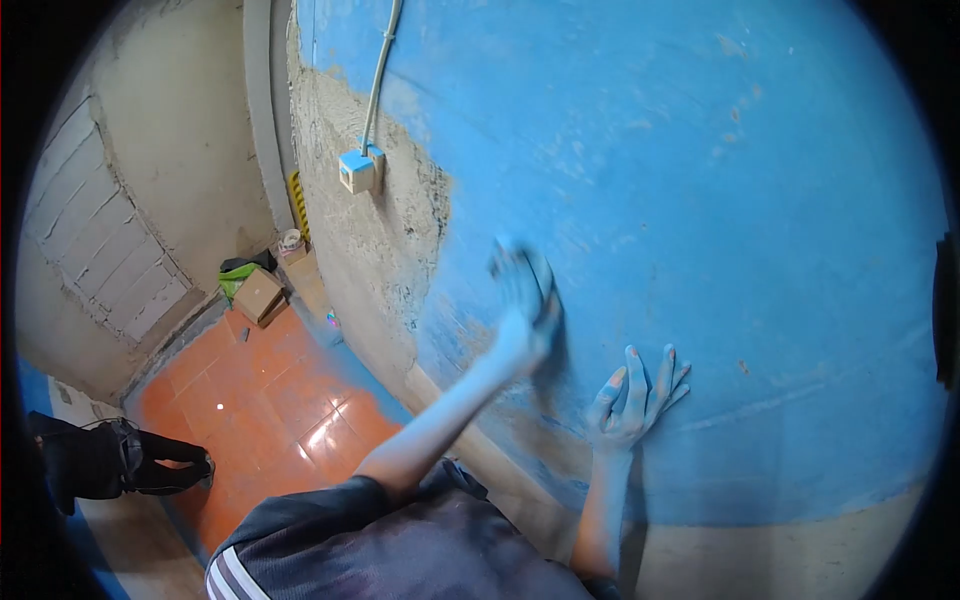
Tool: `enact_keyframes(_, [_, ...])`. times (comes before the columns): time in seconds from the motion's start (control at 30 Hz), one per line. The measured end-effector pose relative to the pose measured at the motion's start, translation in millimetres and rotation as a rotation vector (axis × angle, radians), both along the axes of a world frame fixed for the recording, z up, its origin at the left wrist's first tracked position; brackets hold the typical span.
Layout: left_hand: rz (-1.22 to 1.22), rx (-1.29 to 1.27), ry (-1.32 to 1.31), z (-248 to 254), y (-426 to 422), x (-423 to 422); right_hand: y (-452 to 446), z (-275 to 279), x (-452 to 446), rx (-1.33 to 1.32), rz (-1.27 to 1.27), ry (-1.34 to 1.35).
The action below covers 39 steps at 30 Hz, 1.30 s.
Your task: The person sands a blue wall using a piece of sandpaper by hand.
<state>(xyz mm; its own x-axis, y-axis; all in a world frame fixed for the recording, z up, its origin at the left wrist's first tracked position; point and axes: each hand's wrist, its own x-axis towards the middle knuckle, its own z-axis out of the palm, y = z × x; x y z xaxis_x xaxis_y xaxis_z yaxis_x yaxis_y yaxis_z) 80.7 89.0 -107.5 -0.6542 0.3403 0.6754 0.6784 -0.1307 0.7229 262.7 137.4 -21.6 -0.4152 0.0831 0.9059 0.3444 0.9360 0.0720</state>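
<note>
My left hand, coated in pale blue dust, is against the blue wall near the edge of its paint. Motion blurs its fingers, which look bent together around something dark-edged and bluish that I cannot make out. Lower and to the right, my right hand rests on the same wall with fingers spread and nothing in it; blue dust covers it too. Left of my left hand, the paint gives way to bare, rough grey plaster. Scuffs and pale worn patches mark the blue surface.
A socket box with a cable hangs on the wall. A cardboard box and green bag lie by the corner of the orange tiled floor. Another person in dark clothes stands at left.
</note>
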Motion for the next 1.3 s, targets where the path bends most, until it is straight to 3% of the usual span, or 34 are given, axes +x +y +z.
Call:
enact_keyframes(0.07, [0.073,0.107,0.002,45.7,-17.8,-42.5,-4.8,-0.3,-7.1,-0.023,0.007,-0.011])
enact_keyframes(0.13, [0.351,0.081,0.071,67.4,-22.2,-54.6,-9.2,1.1,-11.3,-0.025,0.009,-0.013])
enact_keyframes(0.17, [0.257,0.169,0.048,43.6,-6.7,-29.7,-9.8,3.2,-18.0,-0.024,0.013,-0.010])
enact_keyframes(0.23, [0.216,-0.044,0.169,-22.9,16.2,39.0,-11.6,7.5,-33.7,0.010,-0.020,-0.006])
enact_keyframes(0.27, [-0.023,-0.165,0.143,-62.9,3.5,80.5,-14.1,6.7,-36.3,0.023,-0.042,-0.014])
enact_keyframes(0.3, [-0.093,-0.272,0.212,-84.3,-0.7,81.5,-13.8,6.7,-39.6,0.047,-0.043,-0.012])
enact_keyframes(0.37, [0.017,-0.121,0.213,-41.2,-5.0,40.3,-10.4,5.2,-49.3,0.095,-0.048,0.004])
enact_keyframes(0.47, [0.168,0.079,0.205,71.6,-28.8,-50.6,-2.3,-7.2,-51.2,0.128,-0.089,0.011])
enact_keyframes(0.57, [0.261,0.060,0.193,97.3,-36.7,-76.4,-0.4,-13.2,-58.0,0.196,-0.141,0.053])
enact_keyframes(0.67, [0.201,-0.037,0.240,-6.6,-12.1,0.9,4.4,-19.6,-61.7,0.239,-0.148,0.094])
enact_keyframes(0.7, [0.070,-0.053,0.194,-47.0,-13.5,32.6,3.6,-20.4,-62.3,0.249,-0.154,0.095])
enact_keyframes(0.73, [-0.149,-0.230,0.115,-78.7,-22.3,54.0,4.8,-19.4,-62.6,0.264,-0.159,0.095])
enact_keyframes(0.8, [-0.123,-0.158,0.170,-58.1,-24.3,42.3,6.1,-18.7,-61.7,0.265,-0.164,0.086])
enact_keyframes(0.93, [0.100,0.046,0.167,69.6,-28.7,-36.5,4.3,-26.7,-52.2,0.200,-0.184,0.057])
enact_keyframes(1.0, [0.162,0.051,0.185,77.3,-21.4,-47.3,3.5,-32.8,-43.4,0.156,-0.201,0.042])
enact_keyframes(1.07, [0.103,-0.032,0.201,53.0,-15.0,-25.9,4.3,-36.4,-32.8,0.102,-0.216,0.035])
enact_keyframes(1.13, [-0.067,-0.111,0.230,-23.9,-12.8,37.7,4.9,-34.5,-25.7,0.114,-0.234,-0.019])
enact_keyframes(1.17, [-0.200,-0.279,0.239,-52.5,-21.7,60.7,7.0,-30.5,-19.7,0.126,-0.245,-0.049])
enact_keyframes(1.27, [-0.172,-0.160,0.147,-15.4,-24.8,64.0,8.9,-19.0,-4.4,0.095,-0.272,-0.026])
enact_keyframes(1.3, [-0.063,-0.155,0.183,12.5,-19.9,48.1,8.4,-17.7,3.7,0.083,-0.281,-0.028])
